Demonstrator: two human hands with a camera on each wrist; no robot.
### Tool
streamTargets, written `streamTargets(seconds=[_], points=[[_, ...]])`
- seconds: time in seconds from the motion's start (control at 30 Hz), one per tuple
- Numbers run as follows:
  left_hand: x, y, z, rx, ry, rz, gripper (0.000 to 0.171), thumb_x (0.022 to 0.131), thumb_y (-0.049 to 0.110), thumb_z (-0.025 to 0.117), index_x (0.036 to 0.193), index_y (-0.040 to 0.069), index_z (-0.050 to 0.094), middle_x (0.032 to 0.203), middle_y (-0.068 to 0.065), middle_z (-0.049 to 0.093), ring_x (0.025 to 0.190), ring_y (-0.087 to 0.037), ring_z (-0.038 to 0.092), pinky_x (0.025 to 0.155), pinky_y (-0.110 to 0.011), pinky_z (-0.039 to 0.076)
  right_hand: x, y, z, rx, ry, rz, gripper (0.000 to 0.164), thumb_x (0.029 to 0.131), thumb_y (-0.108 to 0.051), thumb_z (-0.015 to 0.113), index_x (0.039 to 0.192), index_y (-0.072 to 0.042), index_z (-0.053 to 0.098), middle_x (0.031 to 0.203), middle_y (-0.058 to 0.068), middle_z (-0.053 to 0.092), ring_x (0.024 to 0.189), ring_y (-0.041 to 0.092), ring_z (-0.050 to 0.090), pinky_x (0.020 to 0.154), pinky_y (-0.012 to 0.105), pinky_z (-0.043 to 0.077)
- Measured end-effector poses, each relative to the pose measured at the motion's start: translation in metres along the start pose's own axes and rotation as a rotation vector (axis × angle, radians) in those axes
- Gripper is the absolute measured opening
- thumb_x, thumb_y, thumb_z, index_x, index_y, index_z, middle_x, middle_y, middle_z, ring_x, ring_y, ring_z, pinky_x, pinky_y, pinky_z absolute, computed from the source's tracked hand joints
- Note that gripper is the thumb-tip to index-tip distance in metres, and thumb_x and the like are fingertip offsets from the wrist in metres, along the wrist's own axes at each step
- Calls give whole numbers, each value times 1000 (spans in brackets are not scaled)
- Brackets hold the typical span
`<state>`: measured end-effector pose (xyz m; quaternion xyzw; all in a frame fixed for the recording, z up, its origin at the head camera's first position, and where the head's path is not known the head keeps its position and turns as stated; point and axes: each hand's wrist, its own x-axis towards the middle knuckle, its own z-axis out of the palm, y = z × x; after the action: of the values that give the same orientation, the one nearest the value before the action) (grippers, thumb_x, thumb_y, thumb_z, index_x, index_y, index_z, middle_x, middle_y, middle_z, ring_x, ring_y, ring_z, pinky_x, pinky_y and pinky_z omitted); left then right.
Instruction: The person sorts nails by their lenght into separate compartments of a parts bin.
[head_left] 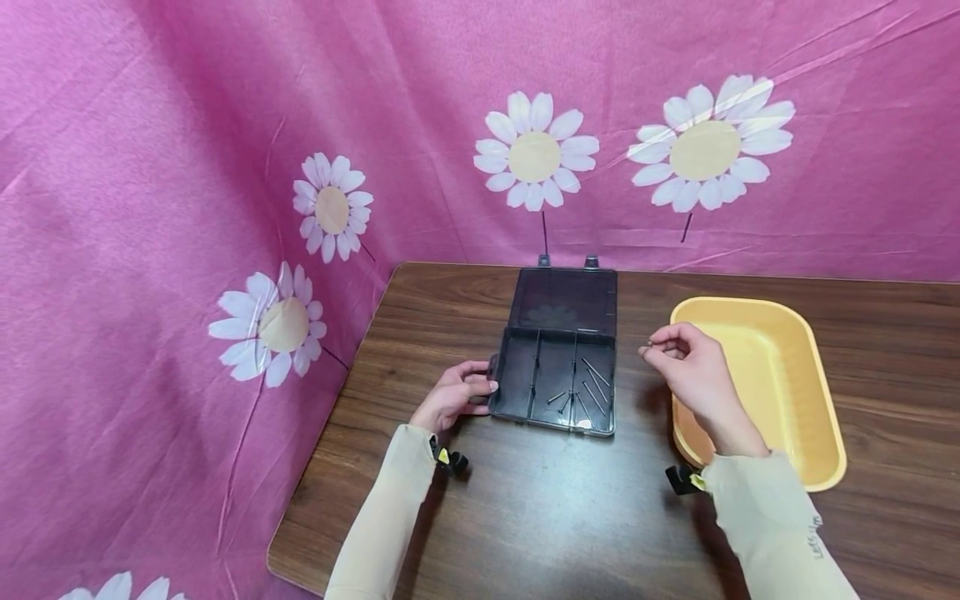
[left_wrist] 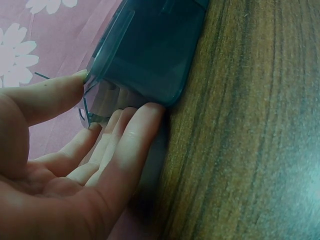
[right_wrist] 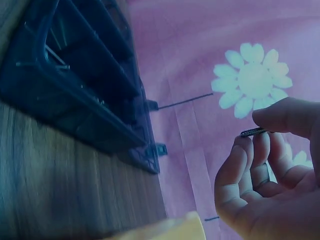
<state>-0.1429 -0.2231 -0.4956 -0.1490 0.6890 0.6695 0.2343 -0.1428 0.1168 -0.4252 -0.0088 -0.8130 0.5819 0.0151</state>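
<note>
A dark, see-through compartment box (head_left: 516, 375) lies on the table with its lid (head_left: 566, 298) folded back toward the curtain. Several thin metal screws (head_left: 596, 372) lie in its right compartment, and a few reach into the middle one; the left one shows none. My left hand (head_left: 452, 395) holds the box by its left edge, thumb above and fingers (left_wrist: 131, 145) along the side. Right of the box, my right hand (head_left: 693, 371) is raised beside the yellow tub, pinching a small dark threaded screw (right_wrist: 253, 132) between thumb and fingertips.
The yellow tub (head_left: 825, 400) stands on the right of the wooden table (head_left: 555, 517), partly covered by my right forearm. A pink curtain (head_left: 420, 100) with white flowers hangs behind the table and along its left. Two latches (head_left: 592, 262) stick out from the lid's far edge.
</note>
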Motion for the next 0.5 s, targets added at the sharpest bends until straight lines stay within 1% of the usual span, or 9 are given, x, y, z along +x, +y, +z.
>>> streamTargets(seconds=[0.3,0.5], points=[[1,-1,-1,0,5,-1,51,88,0,66,135,4,47,106,-8,64,81,-13,65,69,-33,60,3,-5,18,72,-58,25,22,86,-3,66,103,8,55,72,-19,55,66,-4,54,60,11,47],[1,-1,-1,-4,0,3,52,87,1,66,135,4,47,107,-9,64,82,-13,65,70,-33,60,7,-6,32,106,-89,44,24,85,-2,66,104,9,55,73,-15,56,66,-4,55,61,12,49]])
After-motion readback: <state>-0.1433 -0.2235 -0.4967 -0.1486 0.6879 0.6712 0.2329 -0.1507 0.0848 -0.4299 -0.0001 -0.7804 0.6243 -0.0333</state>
